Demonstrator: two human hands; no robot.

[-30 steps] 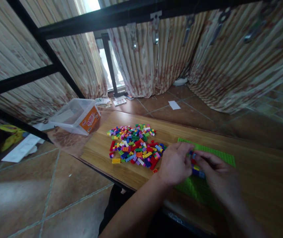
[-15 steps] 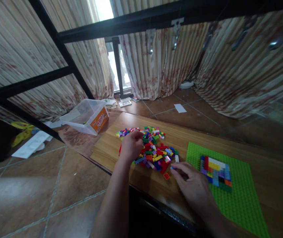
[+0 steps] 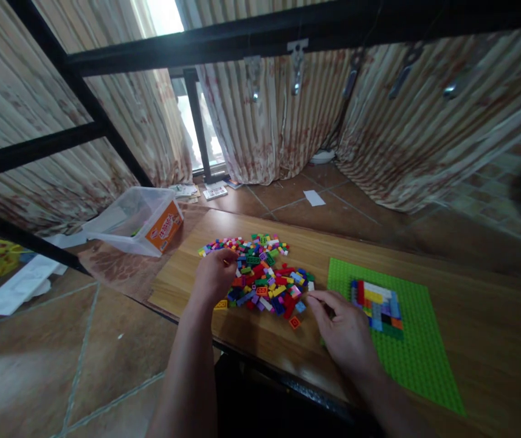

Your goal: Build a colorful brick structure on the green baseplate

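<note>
My left hand (image 3: 214, 274) is over the left side of a pile of toy building bricks (image 3: 278, 281), its fingers curled closed. Whatever those fingers hold, if anything, is hidden. At the pile's right edge, the thumb and forefinger of my right hand (image 3: 345, 328) come together in a pinch, and I cannot make out anything between them. A light blue brick (image 3: 300, 307) lies just left of these fingertips, with an orange brick (image 3: 294, 322) close by. To the right, a green baseplate (image 3: 424, 359) carries a flat, multicoloured block of joined bricks (image 3: 381, 309).
The wooden table (image 3: 173, 277) runs left to right beneath everything. On the floor past its left end stands a clear plastic bin (image 3: 137, 219) with an orange label. A black metal rail (image 3: 224, 45) with hanging clips crosses above, before striped curtains (image 3: 264, 121).
The view has swung, shifting everything leftward. The light blue brick that was at my right fingertips now lies on the table beside them. My left hand stays closed over the pile.
</note>
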